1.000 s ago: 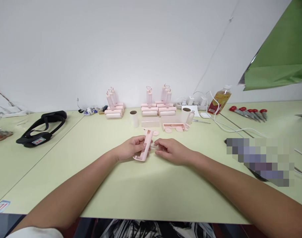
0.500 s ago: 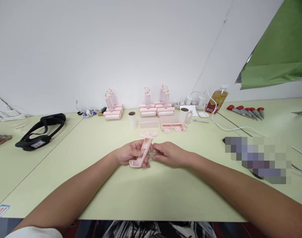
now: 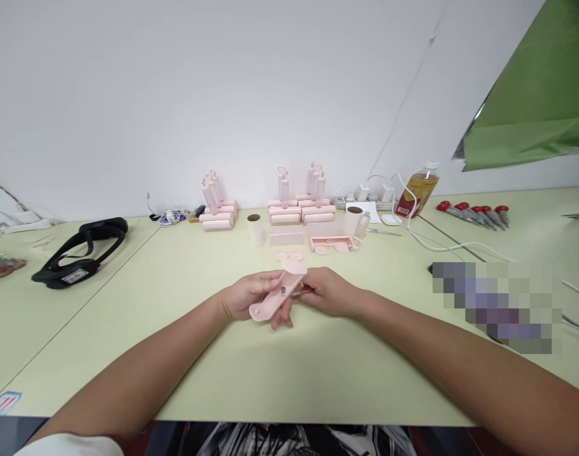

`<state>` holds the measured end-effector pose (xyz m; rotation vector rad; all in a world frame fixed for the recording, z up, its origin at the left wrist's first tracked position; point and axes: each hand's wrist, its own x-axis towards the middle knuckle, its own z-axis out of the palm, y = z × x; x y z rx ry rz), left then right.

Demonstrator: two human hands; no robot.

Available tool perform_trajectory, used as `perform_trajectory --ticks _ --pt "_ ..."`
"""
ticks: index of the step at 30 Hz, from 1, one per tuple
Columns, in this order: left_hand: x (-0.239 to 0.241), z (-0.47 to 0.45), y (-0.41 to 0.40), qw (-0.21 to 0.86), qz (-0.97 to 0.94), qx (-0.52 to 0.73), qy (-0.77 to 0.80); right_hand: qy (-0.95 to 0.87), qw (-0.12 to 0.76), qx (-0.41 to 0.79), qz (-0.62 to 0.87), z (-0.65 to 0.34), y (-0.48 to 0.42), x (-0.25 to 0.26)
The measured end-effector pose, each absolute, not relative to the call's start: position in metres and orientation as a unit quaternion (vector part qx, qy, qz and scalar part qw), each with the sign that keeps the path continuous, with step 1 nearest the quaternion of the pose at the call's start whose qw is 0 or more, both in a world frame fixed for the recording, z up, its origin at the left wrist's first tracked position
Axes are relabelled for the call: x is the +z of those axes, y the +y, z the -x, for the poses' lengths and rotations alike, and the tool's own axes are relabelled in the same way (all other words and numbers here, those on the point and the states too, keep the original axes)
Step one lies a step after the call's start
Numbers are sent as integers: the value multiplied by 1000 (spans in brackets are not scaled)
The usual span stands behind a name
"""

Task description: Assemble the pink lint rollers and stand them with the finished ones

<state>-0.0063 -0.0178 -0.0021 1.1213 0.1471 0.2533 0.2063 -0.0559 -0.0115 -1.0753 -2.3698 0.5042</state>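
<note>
My left hand (image 3: 251,294) holds a pink plastic lint roller holder part (image 3: 279,292), a long trough with a rounded plate at each end and a small round hole in its middle. It is tilted, its upper end leaning right. My right hand (image 3: 325,291) is closed behind the part's right side, around a clear piece that mostly hides behind the pink plastic. Just beyond the hands lie two pink discs (image 3: 296,256). Behind them are a clear plastic cover (image 3: 287,238) and another pink trough part (image 3: 331,243) with discs in front of it.
Finished-looking pink rollers (image 3: 216,218) stand along the wall, with more pink rollers (image 3: 318,214) at centre. White paper rolls (image 3: 256,232) stand nearby. A black headset (image 3: 80,253) lies left; a bottle (image 3: 417,190), white cables and red-handled screwdrivers (image 3: 479,215) are right.
The pink part has turned in my left hand, so its inner face and round hole now show toward me. My right hand has come closer, and the clear piece is now more hidden.
</note>
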Motion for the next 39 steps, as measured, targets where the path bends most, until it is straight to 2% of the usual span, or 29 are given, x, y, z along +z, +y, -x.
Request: perform_trajectory --ticks 4,14,22,27,32,35,39 --pt "2 8 -21 827 -548 100 75 -872 247 194 375 -207 -55 -14" --pt "8 7 -22 722 -663 130 148 -868 236 173 401 -210 -54 -12" --pt "1 5 -23 708 -677 120 164 -879 225 174 383 -211 -54 -10" --pt "-1 0 -25 720 -643 183 187 -875 236 151 394 -215 -50 -14" --pt "14 9 -14 696 -627 269 224 -867 265 66 417 -215 -43 -15" --pt "31 15 0 599 -662 320 316 -880 261 28 395 -209 -38 -17" --pt "44 4 29 305 -796 327 408 -886 213 9 411 -198 -30 -19"
